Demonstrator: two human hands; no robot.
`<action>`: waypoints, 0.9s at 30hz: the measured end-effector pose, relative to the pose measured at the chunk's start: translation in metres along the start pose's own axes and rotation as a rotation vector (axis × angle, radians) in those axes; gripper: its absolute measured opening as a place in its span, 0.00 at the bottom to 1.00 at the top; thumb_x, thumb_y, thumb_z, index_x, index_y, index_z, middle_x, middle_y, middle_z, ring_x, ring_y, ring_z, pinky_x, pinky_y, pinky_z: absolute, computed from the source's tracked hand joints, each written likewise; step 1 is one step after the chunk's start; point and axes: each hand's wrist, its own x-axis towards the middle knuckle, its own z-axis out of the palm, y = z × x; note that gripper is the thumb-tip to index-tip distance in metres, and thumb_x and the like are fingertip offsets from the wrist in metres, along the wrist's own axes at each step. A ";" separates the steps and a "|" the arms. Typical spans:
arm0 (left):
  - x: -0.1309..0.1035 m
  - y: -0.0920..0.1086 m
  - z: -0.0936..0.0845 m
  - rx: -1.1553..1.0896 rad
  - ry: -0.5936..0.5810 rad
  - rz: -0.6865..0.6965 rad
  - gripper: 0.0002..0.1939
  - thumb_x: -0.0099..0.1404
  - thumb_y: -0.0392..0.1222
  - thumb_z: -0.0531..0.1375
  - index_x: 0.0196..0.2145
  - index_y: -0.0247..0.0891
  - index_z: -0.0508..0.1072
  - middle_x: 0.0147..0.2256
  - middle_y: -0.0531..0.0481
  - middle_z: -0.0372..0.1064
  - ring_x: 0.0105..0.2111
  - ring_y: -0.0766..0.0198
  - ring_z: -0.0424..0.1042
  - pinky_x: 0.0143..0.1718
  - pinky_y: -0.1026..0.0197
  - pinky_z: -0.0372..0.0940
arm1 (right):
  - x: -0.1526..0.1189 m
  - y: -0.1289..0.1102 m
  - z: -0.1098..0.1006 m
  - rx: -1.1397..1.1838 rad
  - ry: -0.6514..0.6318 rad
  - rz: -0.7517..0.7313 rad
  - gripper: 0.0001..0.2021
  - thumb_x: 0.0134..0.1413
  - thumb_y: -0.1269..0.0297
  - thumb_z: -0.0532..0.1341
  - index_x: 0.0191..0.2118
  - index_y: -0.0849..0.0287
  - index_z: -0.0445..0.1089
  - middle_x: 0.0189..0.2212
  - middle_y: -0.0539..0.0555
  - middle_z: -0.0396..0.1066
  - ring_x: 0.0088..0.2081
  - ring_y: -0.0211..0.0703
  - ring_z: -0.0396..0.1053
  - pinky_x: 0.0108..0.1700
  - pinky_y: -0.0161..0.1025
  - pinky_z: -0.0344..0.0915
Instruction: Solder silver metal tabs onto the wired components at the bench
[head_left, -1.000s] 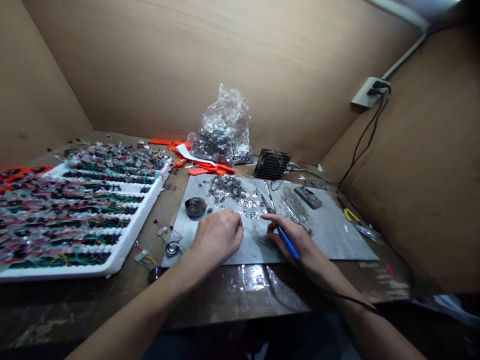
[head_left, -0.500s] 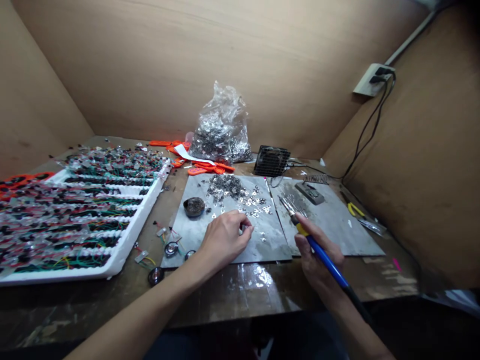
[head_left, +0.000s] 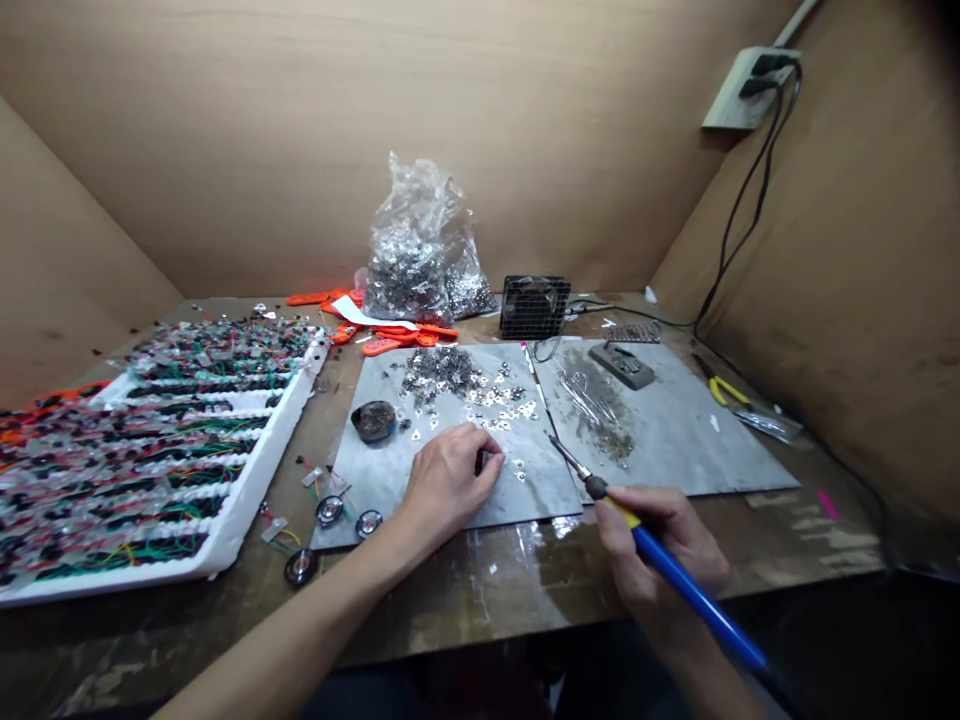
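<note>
My left hand [head_left: 452, 472] rests on the left grey board [head_left: 544, 492], thumb and forefinger pinched together; whatever is between them is too small to make out. In my right hand [head_left: 660, 550] is a blue and yellow soldering iron [head_left: 694, 598], its metal tip angled up and left over the boards' seam. Two small metal pieces [head_left: 520, 471] lie between my left hand and the tip. Beyond my left hand is a pile of small metal pieces [head_left: 442, 375], with a dark lump of rosin or similar [head_left: 373, 421] to its left.
A white foam tray [head_left: 259, 500] of wired parts fills the left. Round wired parts [head_left: 329, 510] lie beside my left forearm. Farther back are a plastic bag [head_left: 412, 250], orange pieces [head_left: 390, 340] and a small fan [head_left: 534, 307]. A grey block [head_left: 622, 365] and yellow-handled pliers [head_left: 727, 391] are rightward.
My right hand and the iron have moved right and down, away from the wire on the right board. My left hand keeps its pinch. The camera view has shifted.
</note>
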 end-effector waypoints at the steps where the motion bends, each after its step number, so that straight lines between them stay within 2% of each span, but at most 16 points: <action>1: 0.000 0.000 0.000 -0.003 -0.004 0.007 0.05 0.69 0.38 0.61 0.36 0.41 0.77 0.39 0.50 0.77 0.40 0.58 0.75 0.43 0.56 0.64 | 0.001 -0.001 -0.001 0.017 -0.024 -0.016 0.04 0.60 0.61 0.69 0.37 0.54 0.75 0.28 0.46 0.77 0.25 0.33 0.74 0.30 0.28 0.69; 5: 0.000 -0.001 0.001 0.003 -0.009 0.020 0.05 0.69 0.39 0.61 0.36 0.41 0.77 0.39 0.50 0.77 0.41 0.58 0.75 0.44 0.56 0.64 | 0.006 -0.004 0.000 0.059 -0.125 -0.058 0.02 0.60 0.65 0.67 0.36 0.54 0.73 0.25 0.44 0.75 0.23 0.32 0.73 0.28 0.28 0.67; 11: -0.001 0.000 0.001 0.014 -0.018 0.023 0.05 0.70 0.39 0.61 0.36 0.41 0.77 0.39 0.50 0.77 0.41 0.57 0.75 0.44 0.55 0.64 | 0.008 -0.006 0.006 0.091 -0.248 -0.058 0.03 0.60 0.65 0.66 0.35 0.54 0.73 0.23 0.44 0.75 0.19 0.32 0.71 0.24 0.28 0.64; 16: 0.000 0.001 0.001 0.006 -0.014 0.026 0.05 0.70 0.39 0.61 0.36 0.40 0.77 0.39 0.49 0.77 0.41 0.57 0.75 0.44 0.56 0.65 | 0.008 -0.005 0.008 0.106 -0.296 -0.069 0.03 0.61 0.66 0.67 0.35 0.54 0.72 0.24 0.45 0.77 0.19 0.32 0.71 0.24 0.28 0.64; 25: -0.001 0.000 0.001 0.026 -0.007 0.034 0.05 0.70 0.39 0.61 0.36 0.40 0.77 0.38 0.49 0.77 0.42 0.58 0.75 0.43 0.56 0.65 | 0.005 -0.001 0.010 0.114 -0.349 -0.061 0.03 0.61 0.66 0.67 0.37 0.54 0.72 0.22 0.43 0.74 0.17 0.31 0.66 0.22 0.29 0.61; 27: -0.001 -0.001 0.002 0.027 -0.001 0.047 0.05 0.70 0.39 0.61 0.36 0.40 0.77 0.38 0.49 0.77 0.41 0.58 0.75 0.43 0.56 0.64 | 0.004 -0.001 0.011 0.119 -0.360 -0.062 0.03 0.61 0.66 0.67 0.37 0.54 0.72 0.23 0.44 0.75 0.18 0.32 0.68 0.23 0.29 0.62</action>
